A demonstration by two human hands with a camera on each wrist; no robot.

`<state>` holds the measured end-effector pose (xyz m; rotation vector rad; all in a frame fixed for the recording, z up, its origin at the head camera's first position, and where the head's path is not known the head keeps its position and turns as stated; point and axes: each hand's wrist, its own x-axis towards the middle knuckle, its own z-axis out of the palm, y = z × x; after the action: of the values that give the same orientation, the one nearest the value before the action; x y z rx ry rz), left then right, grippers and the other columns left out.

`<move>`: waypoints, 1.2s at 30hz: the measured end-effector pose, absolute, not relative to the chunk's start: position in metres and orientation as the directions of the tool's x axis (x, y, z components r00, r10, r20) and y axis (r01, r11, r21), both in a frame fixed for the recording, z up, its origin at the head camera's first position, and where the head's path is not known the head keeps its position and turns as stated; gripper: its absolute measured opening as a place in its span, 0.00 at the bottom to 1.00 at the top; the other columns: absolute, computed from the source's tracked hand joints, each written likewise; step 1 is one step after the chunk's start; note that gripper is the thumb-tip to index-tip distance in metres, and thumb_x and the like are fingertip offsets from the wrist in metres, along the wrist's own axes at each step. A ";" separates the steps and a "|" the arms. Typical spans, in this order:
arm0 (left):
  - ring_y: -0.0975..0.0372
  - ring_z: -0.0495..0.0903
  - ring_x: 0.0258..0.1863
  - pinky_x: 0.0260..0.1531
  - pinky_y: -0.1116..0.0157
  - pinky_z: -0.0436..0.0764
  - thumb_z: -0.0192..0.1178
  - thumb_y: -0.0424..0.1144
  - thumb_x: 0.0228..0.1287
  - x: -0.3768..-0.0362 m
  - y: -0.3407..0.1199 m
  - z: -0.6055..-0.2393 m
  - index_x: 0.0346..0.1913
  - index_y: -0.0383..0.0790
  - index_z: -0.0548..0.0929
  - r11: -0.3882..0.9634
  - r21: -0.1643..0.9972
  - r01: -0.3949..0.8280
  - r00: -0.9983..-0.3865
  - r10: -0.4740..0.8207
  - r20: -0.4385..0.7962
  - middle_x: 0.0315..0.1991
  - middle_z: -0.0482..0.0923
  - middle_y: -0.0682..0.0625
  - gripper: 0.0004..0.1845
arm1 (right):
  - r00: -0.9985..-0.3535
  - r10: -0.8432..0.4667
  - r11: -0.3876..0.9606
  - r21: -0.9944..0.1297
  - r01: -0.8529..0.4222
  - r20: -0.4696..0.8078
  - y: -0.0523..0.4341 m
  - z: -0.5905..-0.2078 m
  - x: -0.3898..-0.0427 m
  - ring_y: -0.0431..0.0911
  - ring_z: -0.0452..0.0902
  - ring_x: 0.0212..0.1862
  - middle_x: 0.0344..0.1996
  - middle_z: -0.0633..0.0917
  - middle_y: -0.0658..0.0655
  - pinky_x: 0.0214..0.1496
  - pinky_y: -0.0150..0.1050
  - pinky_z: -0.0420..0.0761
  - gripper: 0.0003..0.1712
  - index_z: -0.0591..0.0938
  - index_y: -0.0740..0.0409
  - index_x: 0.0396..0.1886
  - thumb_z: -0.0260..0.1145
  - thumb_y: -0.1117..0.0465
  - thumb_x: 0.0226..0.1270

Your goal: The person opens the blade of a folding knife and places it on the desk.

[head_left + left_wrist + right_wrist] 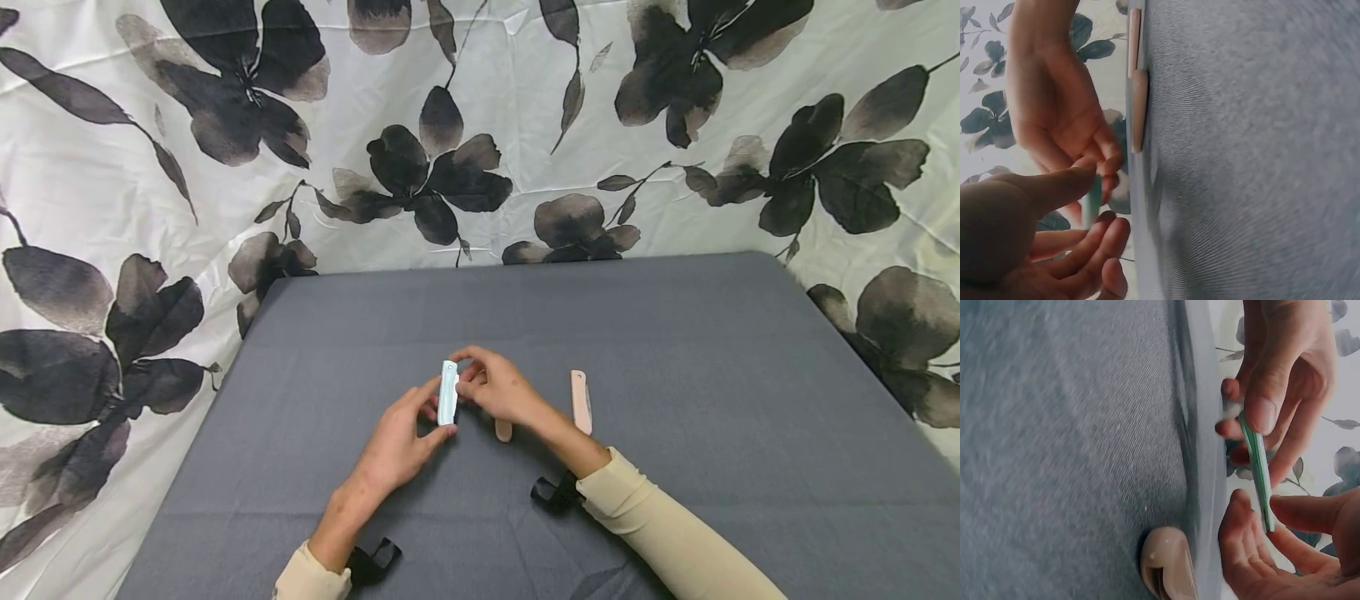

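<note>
A slim light blue folding knife (447, 393) is held upright above the table, its edge looking green in the right wrist view. My left hand (400, 442) grips it by the ends, thumb at the lower one (1260, 459). My right hand (501, 387) pinches its side near the upper end with thumb and fingertip. In the left wrist view the knife (1091, 203) is blurred and partly hidden by the left thumb. Close below the right hand lies a peach-coloured folding knife (503, 430), partly covered by that hand.
Another peach folding knife (580, 400) lies farther right, partly behind the right forearm, with a grey blade edge showing along its side. Grey cloth (712, 375) covers the table. A white floral curtain (465, 75) hangs behind and at the sides.
</note>
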<state>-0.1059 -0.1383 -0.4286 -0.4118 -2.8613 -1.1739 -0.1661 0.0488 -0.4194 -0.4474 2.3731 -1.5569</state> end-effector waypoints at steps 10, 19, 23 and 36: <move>0.59 0.83 0.44 0.36 0.67 0.79 0.78 0.35 0.57 -0.104 -0.137 -0.429 0.73 0.36 0.74 0.666 0.695 0.272 -0.962 0.209 0.177 0.46 0.82 0.47 0.40 | -0.904 -0.426 0.129 -0.992 -0.013 -0.043 0.048 -0.420 -0.164 0.42 0.85 0.33 0.39 0.81 0.62 0.44 0.45 0.90 0.27 0.74 0.64 0.69 0.62 0.76 0.72; 0.61 0.82 0.45 0.40 0.66 0.81 0.67 0.37 0.72 -0.103 -0.138 -0.428 0.73 0.40 0.74 0.602 0.772 0.203 -0.978 0.169 0.126 0.48 0.85 0.49 0.29 | -0.908 -0.416 0.082 -0.997 0.017 -0.049 0.048 -0.424 -0.161 0.43 0.85 0.33 0.38 0.81 0.60 0.44 0.47 0.90 0.28 0.75 0.61 0.69 0.63 0.76 0.71; 0.61 0.83 0.46 0.42 0.65 0.82 0.64 0.38 0.74 -0.104 -0.138 -0.428 0.75 0.42 0.73 0.572 0.805 0.159 -0.986 0.140 0.095 0.49 0.85 0.49 0.28 | -0.906 -0.422 0.069 -0.998 0.011 -0.039 0.047 -0.425 -0.161 0.44 0.85 0.34 0.39 0.82 0.62 0.45 0.51 0.90 0.29 0.74 0.61 0.71 0.63 0.76 0.72; 0.55 0.87 0.47 0.39 0.72 0.83 0.65 0.31 0.71 -0.109 -0.137 -0.429 0.75 0.44 0.72 0.328 0.943 0.061 -0.997 0.066 0.041 0.54 0.84 0.40 0.31 | -0.897 -0.441 0.031 -0.999 -0.033 0.016 0.042 -0.424 -0.156 0.43 0.84 0.34 0.39 0.82 0.64 0.45 0.55 0.89 0.29 0.73 0.65 0.72 0.62 0.76 0.72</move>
<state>-0.1085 -0.1375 -0.4292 -0.1226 -2.5633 -1.8201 -0.1563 0.0416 -0.4241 -0.4848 2.0150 -1.9392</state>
